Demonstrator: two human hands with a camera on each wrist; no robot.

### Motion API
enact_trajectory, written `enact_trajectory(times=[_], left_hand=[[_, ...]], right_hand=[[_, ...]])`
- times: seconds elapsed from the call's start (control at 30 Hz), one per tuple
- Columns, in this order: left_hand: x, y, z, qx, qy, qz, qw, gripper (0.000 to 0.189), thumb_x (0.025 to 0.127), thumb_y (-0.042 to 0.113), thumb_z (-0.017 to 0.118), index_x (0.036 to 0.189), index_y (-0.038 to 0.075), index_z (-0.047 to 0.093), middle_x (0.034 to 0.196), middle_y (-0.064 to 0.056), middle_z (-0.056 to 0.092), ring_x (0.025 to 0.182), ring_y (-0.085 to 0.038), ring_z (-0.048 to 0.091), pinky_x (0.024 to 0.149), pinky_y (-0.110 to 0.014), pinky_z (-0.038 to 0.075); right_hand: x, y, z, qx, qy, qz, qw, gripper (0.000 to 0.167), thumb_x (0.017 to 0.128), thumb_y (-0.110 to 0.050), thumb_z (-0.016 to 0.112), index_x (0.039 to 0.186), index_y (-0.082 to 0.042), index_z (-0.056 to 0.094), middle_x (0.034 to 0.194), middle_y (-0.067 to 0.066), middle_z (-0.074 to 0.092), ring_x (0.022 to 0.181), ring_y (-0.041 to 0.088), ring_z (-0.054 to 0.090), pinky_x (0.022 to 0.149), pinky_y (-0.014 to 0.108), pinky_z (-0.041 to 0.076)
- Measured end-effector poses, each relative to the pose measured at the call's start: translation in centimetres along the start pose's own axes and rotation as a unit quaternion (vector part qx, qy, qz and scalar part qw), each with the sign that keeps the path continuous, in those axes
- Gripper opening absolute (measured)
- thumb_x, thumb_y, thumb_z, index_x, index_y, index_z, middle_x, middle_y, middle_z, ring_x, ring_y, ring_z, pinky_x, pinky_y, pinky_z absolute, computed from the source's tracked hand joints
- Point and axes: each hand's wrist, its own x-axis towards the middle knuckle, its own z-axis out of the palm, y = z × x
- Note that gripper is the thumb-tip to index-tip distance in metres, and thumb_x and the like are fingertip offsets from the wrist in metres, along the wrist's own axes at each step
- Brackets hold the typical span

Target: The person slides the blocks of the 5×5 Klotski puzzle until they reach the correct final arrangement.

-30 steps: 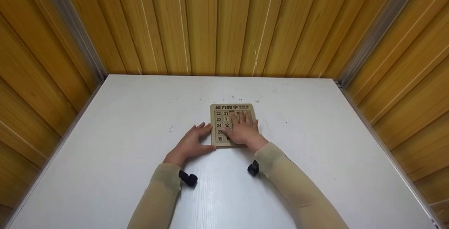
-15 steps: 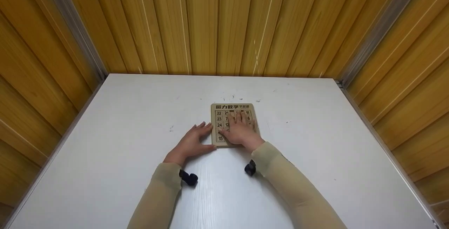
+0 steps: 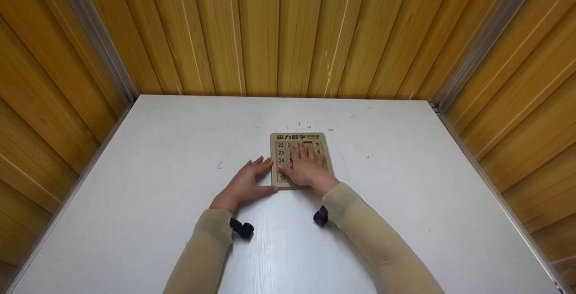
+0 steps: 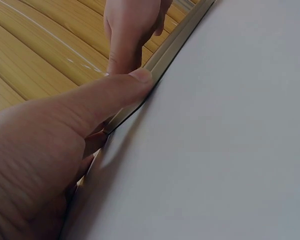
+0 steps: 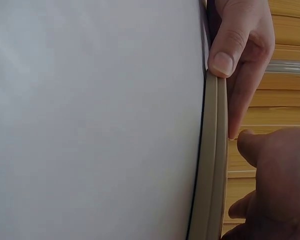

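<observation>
- Touching number tiles [image 3: 281,152]: right hand [image 3: 308,172], fingers straight, no pinch
- Left hand [image 3: 245,183] spread wide against board [image 3: 274,173] edge
- Visible tiles look jumbled, probably lots left imo

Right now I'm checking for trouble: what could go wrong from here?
The board could slide rightward on the table: the left grip touches only its left edge and near-left corner. The right grip covers many tiles, so it might nudge one by accident.
</observation>
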Motion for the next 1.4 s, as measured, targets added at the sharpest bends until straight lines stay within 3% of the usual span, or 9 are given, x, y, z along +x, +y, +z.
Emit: enact_trajectory(times=[0.27, 0.6, 0.87, 1.4], left_hand=[[0.0, 0.0, 0.0, -0.001, 0.001, -0.009, 1.0000, 0.087, 0.082, 0.036, 0.086, 0.156, 0.015, 0.045, 0.166, -0.004, 0.039, 0.158, -0.036, 0.024, 0.131, -0.056, 0.016], [0.2, -0.1, 0.2, 0.004, 0.001, -0.014, 0.9999, 0.086, 0.082, 0.037, 0.086, 0.155, 0.015, 0.045, 0.164, 0.000, 0.041, 0.159, -0.030, 0.024, 0.133, -0.052, 0.015], [0.0, 0.1, 0.3, 0.002, 0.004, -0.023, 0.9997, 0.086, 0.082, 0.038, 0.086, 0.156, 0.018, 0.045, 0.166, -0.003, 0.038, 0.159, -0.039, 0.021, 0.131, -0.058, 0.016], [0.1, -0.1, 0.3, 0.005, 0.006, -0.022, 0.9997, 0.086, 0.082, 0.038, 0.086, 0.156, 0.017, 0.045, 0.165, -0.001, 0.041, 0.159, -0.034, 0.024, 0.132, -0.054, 0.018]], right_hand=[[-0.7, 2.4, -1.2, 0.025, 0.005, 0.024, 0.9994, 0.087, 0.103, -0.063, 0.042, 0.167, -0.015, 0.008, 0.174, 0.020, -0.003, 0.161, 0.043, -0.005, 0.124, 0.075, -0.004], [-0.7, 4.2, -1.7, 0.036, -0.004, 0.048, 0.9982, 0.088, 0.103, -0.065, 0.040, 0.167, -0.012, 0.009, 0.173, 0.021, -0.002, 0.160, 0.044, -0.008, 0.123, 0.076, -0.007], [-0.7, 3.7, -1.5, 0.032, -0.002, 0.046, 0.9984, 0.088, 0.103, -0.063, 0.042, 0.166, -0.010, 0.009, 0.173, 0.023, -0.002, 0.160, 0.043, -0.009, 0.123, 0.075, -0.007], [-0.2, 1.9, -0.8, 0.006, 0.003, 0.024, 0.9997, 0.088, 0.103, -0.063, 0.043, 0.167, -0.012, 0.011, 0.172, 0.025, 0.001, 0.160, 0.044, -0.004, 0.125, 0.074, -0.001]])
